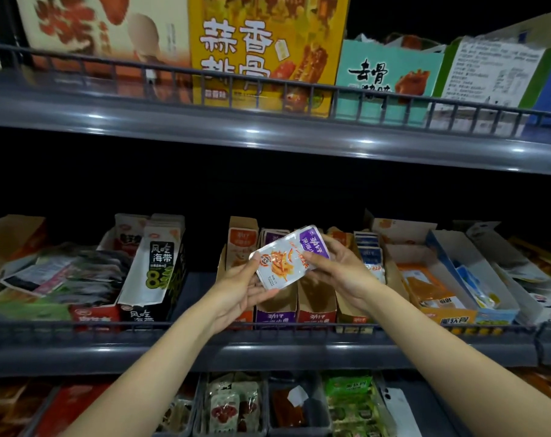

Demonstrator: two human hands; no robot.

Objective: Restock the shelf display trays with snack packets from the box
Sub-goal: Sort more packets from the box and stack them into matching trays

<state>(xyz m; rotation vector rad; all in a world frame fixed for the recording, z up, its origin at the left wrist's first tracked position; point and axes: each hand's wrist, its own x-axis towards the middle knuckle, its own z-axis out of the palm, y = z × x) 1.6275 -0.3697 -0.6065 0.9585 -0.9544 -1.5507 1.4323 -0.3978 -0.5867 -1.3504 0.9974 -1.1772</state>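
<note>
A white and purple snack packet (288,255) with orange food printed on it is held tilted in front of the middle shelf. My left hand (241,287) pinches its lower left corner and my right hand (343,269) grips its right edge. Just behind and below the packet stands a purple-fronted cardboard display tray (275,313) with similar purple packets upright at its back. A red-fronted tray (316,312) stands next to it on the right. No supply box is in view.
Black seaweed cartons (155,266) stand left of a bare gap on the middle shelf. Orange and blue trays (450,288) fill the right. A rail (267,326) runs along the shelf front. Large boxes (267,52) sit on the shelf above, bins of snacks (233,405) below.
</note>
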